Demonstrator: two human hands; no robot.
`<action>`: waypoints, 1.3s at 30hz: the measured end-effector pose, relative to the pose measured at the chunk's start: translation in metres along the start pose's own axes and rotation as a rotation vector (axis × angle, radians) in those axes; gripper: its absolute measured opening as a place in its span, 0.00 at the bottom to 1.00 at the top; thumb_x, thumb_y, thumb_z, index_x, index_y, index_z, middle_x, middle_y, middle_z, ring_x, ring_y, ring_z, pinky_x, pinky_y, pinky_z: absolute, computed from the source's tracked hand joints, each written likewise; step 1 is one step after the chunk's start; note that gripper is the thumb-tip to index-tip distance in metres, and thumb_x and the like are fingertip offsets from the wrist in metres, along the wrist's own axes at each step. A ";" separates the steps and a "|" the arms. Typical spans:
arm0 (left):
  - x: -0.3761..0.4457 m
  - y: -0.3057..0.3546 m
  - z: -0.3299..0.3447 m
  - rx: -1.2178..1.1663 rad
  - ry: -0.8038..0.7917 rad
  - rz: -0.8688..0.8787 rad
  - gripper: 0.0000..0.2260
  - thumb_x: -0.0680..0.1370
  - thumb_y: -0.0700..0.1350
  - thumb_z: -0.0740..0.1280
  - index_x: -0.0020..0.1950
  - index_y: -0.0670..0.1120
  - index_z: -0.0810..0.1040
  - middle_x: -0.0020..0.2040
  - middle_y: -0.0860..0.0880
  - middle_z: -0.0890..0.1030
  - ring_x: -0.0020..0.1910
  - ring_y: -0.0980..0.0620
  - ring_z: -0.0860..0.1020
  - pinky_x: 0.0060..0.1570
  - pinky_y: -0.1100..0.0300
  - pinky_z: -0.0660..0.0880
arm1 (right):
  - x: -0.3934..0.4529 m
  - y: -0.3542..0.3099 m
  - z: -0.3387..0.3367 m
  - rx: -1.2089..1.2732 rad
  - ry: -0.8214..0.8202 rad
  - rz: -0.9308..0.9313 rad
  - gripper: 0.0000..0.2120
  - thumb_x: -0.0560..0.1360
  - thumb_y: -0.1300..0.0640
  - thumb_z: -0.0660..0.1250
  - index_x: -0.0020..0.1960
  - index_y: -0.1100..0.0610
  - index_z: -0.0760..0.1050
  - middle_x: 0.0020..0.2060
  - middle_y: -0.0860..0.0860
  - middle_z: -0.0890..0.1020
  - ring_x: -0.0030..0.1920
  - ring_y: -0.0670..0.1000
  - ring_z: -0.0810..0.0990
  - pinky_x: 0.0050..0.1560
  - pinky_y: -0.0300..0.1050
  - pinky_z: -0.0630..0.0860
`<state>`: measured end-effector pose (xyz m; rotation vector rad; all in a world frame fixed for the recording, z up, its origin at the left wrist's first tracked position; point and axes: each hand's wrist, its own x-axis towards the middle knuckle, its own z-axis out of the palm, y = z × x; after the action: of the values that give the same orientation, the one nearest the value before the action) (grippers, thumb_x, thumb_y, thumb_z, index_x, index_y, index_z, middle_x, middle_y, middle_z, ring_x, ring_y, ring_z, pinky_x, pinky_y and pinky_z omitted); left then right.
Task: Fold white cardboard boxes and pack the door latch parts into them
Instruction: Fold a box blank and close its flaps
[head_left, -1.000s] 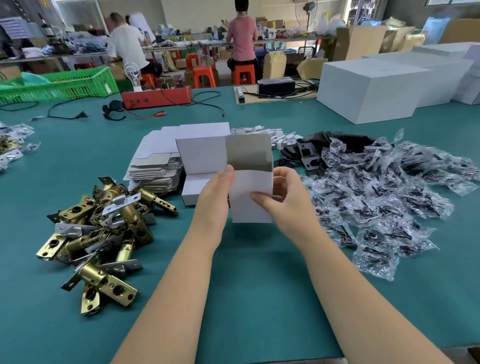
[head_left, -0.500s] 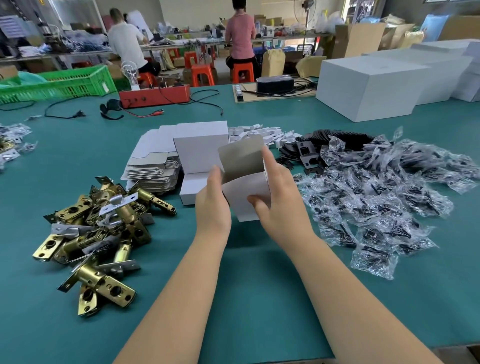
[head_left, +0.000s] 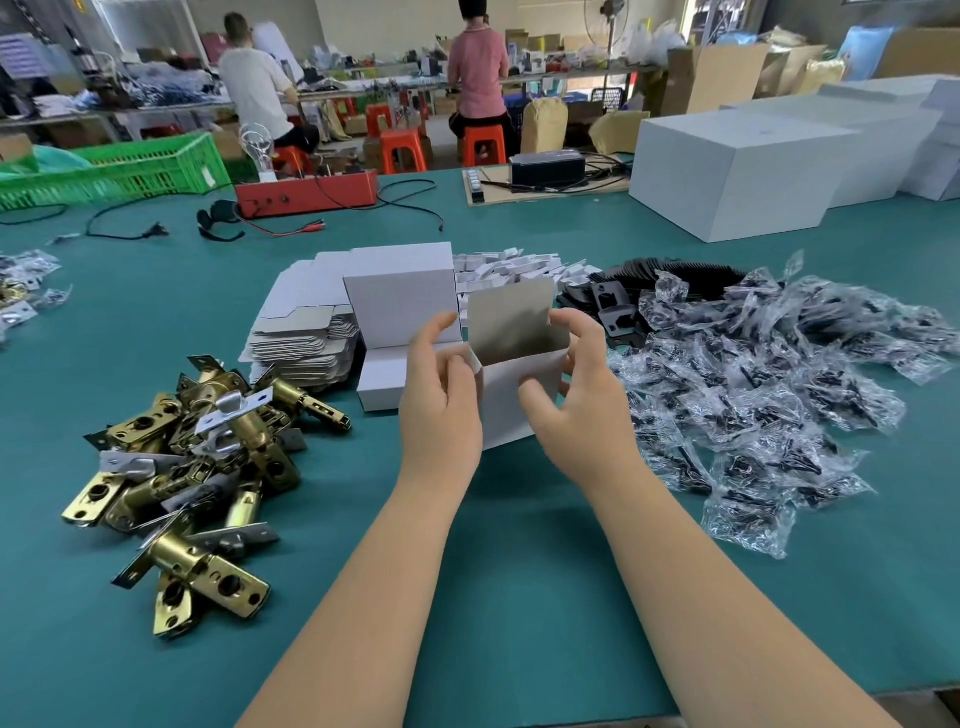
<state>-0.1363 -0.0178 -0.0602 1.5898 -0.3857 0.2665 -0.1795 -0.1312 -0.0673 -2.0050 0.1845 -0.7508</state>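
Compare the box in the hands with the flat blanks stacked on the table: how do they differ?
The box is opened into shape, top flap up; the blanks lie flat. The box is held off the table by the left hand and right hand; the blanks rest stacked. Both are white cardboard with grey insides.

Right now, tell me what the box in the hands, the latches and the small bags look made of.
Box: thin cardboard, matte white outside, grey-brown inside, creased flaps. Latches: metal, probably brass-plated steel; shiny gold bodies, silver plates. Small bags: clear glossy plastic film, crinkled, dark parts showing through.
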 end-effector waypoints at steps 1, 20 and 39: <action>-0.001 0.002 0.000 0.023 0.010 0.029 0.17 0.81 0.38 0.56 0.55 0.63 0.69 0.37 0.65 0.77 0.40 0.62 0.75 0.46 0.67 0.73 | 0.000 -0.001 0.000 -0.006 0.002 0.001 0.27 0.67 0.51 0.60 0.62 0.33 0.57 0.44 0.30 0.72 0.43 0.41 0.75 0.49 0.45 0.75; -0.003 0.009 -0.003 0.111 -0.047 0.136 0.09 0.74 0.45 0.62 0.43 0.60 0.74 0.41 0.67 0.78 0.44 0.63 0.75 0.42 0.71 0.69 | 0.006 -0.001 -0.001 0.312 0.249 0.115 0.06 0.79 0.54 0.63 0.47 0.43 0.70 0.42 0.42 0.76 0.35 0.35 0.74 0.37 0.28 0.70; 0.001 0.011 -0.010 0.870 -0.232 0.345 0.30 0.77 0.61 0.63 0.76 0.50 0.65 0.75 0.53 0.66 0.71 0.47 0.64 0.69 0.53 0.57 | 0.002 -0.004 0.000 0.377 0.229 0.169 0.03 0.70 0.51 0.61 0.42 0.50 0.71 0.37 0.44 0.75 0.33 0.33 0.72 0.35 0.27 0.68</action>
<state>-0.1389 -0.0080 -0.0486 2.4158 -0.7979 0.5675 -0.1782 -0.1298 -0.0630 -1.5262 0.3171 -0.8373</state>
